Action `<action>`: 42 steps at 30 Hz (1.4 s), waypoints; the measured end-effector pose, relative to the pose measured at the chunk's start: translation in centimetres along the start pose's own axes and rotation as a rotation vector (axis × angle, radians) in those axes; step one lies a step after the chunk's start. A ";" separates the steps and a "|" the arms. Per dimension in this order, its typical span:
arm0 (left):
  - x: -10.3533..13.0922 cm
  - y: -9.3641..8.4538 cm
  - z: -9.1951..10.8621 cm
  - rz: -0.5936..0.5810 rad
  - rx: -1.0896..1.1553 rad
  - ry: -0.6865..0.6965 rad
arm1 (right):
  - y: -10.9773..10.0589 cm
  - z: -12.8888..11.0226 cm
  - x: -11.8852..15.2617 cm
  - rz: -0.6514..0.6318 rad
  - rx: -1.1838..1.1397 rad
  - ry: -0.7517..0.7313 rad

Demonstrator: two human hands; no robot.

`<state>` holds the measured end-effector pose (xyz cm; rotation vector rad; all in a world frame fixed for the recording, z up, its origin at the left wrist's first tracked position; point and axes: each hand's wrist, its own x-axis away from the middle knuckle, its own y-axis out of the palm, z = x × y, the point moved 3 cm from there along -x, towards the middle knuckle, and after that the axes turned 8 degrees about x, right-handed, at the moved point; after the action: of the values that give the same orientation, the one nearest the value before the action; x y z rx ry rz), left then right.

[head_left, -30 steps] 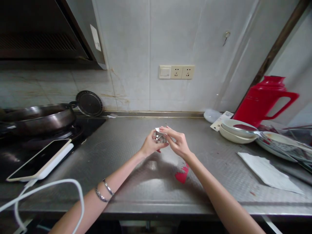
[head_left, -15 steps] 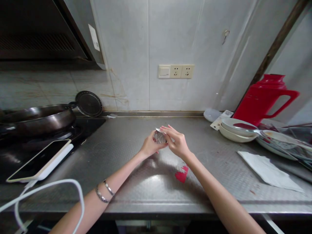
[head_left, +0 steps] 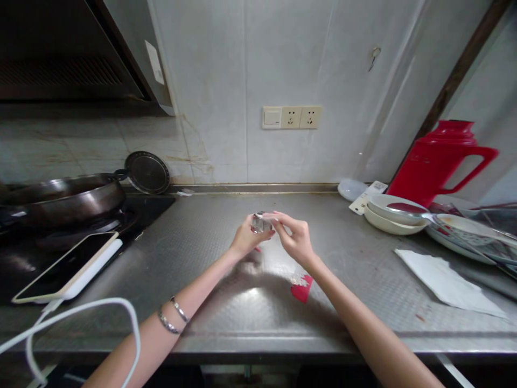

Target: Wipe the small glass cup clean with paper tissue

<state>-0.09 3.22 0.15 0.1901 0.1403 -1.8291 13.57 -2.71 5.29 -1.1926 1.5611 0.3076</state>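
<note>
Above the middle of the metal counter (head_left: 194,258), my left hand (head_left: 243,237) is wrapped round a small object with a silvery, shiny top (head_left: 260,223). My right hand (head_left: 297,237) pinches a pale flap or strip at the right side of that top, thumb and fingers pressed together. What the silvery object is I cannot make out. A torn red scrap (head_left: 301,289) lies on the counter below my right hand, near my right forearm.
At left are a pan (head_left: 68,202) on the stove, a phone (head_left: 67,267) and a white cable (head_left: 100,302). At right stand a red flask (head_left: 432,167), bowls (head_left: 393,221), plates (head_left: 460,242) and a white napkin (head_left: 448,283).
Both hands have moved slightly down and left with the silvery object. The fingers of my right hand, earlier laid over its top, now pinch the pale flap at its side.
</note>
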 end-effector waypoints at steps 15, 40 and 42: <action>0.0 -0.3 1.2 0.043 0.138 -0.034 | 0.5 0.2 0.6 0.004 0.031 -0.074; 0.3 0.0 0.4 -0.269 -0.142 0.118 | 1.8 3.6 0.4 -0.252 -0.579 0.804; 0.3 -0.4 0.4 -0.284 -0.244 0.170 | 1.8 3.7 0.5 -0.272 -0.584 0.834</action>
<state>-0.54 3.00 0.53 0.1590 0.5300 -2.0567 14.30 0.49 2.77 -2.1564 2.0395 0.0735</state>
